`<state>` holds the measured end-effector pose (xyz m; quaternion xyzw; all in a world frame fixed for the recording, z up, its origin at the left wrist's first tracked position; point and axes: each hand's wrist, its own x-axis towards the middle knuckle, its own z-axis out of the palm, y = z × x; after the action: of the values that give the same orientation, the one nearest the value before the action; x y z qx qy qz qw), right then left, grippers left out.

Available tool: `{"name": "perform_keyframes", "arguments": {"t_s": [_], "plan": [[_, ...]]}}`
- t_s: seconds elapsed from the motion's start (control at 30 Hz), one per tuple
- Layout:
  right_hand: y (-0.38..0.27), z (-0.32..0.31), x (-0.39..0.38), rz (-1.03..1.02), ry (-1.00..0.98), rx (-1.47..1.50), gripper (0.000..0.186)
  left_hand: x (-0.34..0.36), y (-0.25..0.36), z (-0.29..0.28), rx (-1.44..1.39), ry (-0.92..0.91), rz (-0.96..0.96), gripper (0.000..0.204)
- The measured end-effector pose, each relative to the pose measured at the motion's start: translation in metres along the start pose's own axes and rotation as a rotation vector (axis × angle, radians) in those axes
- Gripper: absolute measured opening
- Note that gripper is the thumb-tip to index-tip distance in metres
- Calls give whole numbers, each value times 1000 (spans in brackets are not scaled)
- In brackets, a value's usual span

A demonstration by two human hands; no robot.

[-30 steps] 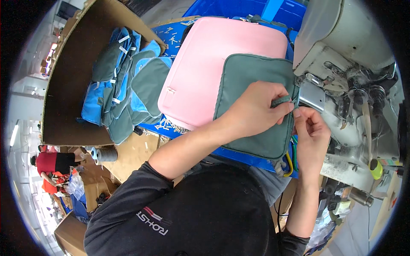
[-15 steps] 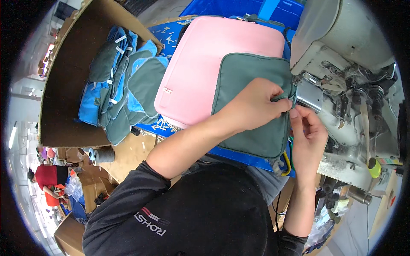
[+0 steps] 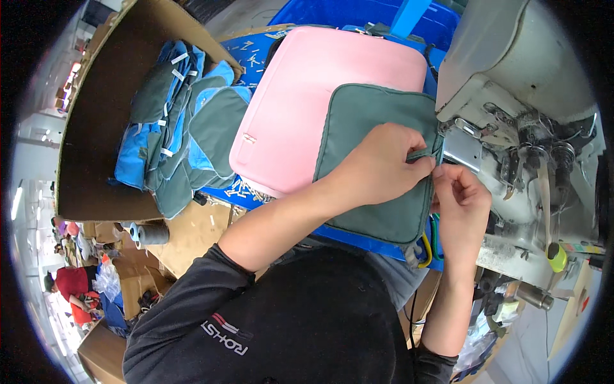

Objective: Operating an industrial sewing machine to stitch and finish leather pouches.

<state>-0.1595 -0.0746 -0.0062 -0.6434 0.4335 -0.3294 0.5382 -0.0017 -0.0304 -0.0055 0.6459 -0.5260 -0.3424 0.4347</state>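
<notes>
Dark green cloth panel [image 3: 377, 109]: roughly square, round-cornered, corded at the rim; overlaps the lower right of the pink case, right edge beside the sewing machine. Left hand [image 3: 387, 163]: bent over the panel, thumb and fingers pinching a narrow green strip [image 3: 418, 153] at that edge. Right hand [image 3: 464, 192]: thumb and forefinger gripping the panel's rim just below the left fingertips. Pink case [image 3: 300, 96]: broad, smooth, soft-cornered, with a small pale tab. Sewing machine [image 3: 483, 102]: off-white metal, worn, with a shiny flat plate [image 3: 463, 151]. Cardboard box [image 3: 89, 160]: brown, open-mouthed, holding limp blue-and-green cloth pieces [image 3: 220, 118], white-tagged. Thread spool [image 3: 155, 233]: grey, cylindrical, near the box.
</notes>
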Motion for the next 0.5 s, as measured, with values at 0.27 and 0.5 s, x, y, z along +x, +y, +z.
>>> {"name": "perform_keyframes", "arguments": {"t_s": [0.27, 0.5], "plan": [[-6, -2, -2, 41, -26, -42, 15, 8, -4, -7, -10, -122, 104, 19], [-2, 0, -1, -23, -25, -10, 11, 1, 4, -7, 233, -33, 266, 14]]}}
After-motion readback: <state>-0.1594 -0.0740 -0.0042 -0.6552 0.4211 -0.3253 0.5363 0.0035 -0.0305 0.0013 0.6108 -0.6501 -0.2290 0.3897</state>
